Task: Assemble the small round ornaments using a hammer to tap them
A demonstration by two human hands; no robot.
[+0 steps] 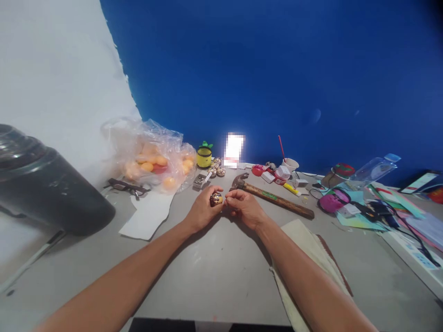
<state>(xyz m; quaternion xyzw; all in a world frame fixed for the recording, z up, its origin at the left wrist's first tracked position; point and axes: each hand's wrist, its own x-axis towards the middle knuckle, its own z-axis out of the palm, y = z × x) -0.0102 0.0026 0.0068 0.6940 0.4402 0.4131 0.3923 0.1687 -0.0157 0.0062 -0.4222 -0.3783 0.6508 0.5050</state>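
My left hand [202, 210] rests on the grey table [214, 267], its fingers closed round a small round brown-and-gold object [216, 199]. My right hand [245, 207] lies beside it with fingers curled, its fingertips touching the same small object. Just behind my right hand lies a hammer [273, 196] with a wooden handle, its rusty head near my knuckles.
A clear plastic bag of orange fruit [152, 161] and glasses [126, 186] lie at the left, with white paper [148, 216]. A black container [44, 184] stands far left. A yellow pot [204, 157], a cup [290, 164], a plastic bottle [375, 169] and papers crowd the right. A cloth [308, 249] lies under my right forearm.
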